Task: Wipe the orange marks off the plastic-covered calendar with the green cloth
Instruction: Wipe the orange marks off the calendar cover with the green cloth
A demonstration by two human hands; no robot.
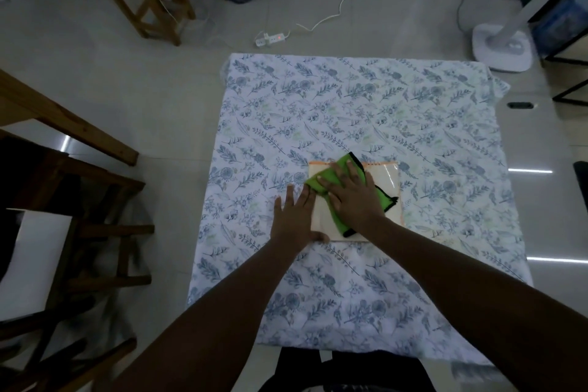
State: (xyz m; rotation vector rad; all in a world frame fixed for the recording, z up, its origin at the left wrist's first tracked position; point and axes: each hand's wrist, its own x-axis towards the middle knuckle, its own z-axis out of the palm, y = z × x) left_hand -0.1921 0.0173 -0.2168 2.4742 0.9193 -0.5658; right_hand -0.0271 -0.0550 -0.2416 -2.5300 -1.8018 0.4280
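The plastic-covered calendar [386, 181] lies flat in the middle of a floral sheet, pale cream with an orange line along its far edge. A green cloth [324, 178] with black trim is spread across it. My right hand [351, 197] presses flat on the cloth, fingers pointing to the upper left. My left hand [296, 216] lies flat with spread fingers on the calendar's left edge, thumb at its near corner, pinning it down. The hands and cloth hide much of the calendar's surface.
The blue-and-white floral sheet [350, 105] covers the work surface on a tiled floor. Wooden stools [149, 0] and furniture [79, 200] stand to the left. A power strip [270, 39] with its cable lies beyond the sheet, a white fan base [502, 48] at the right.
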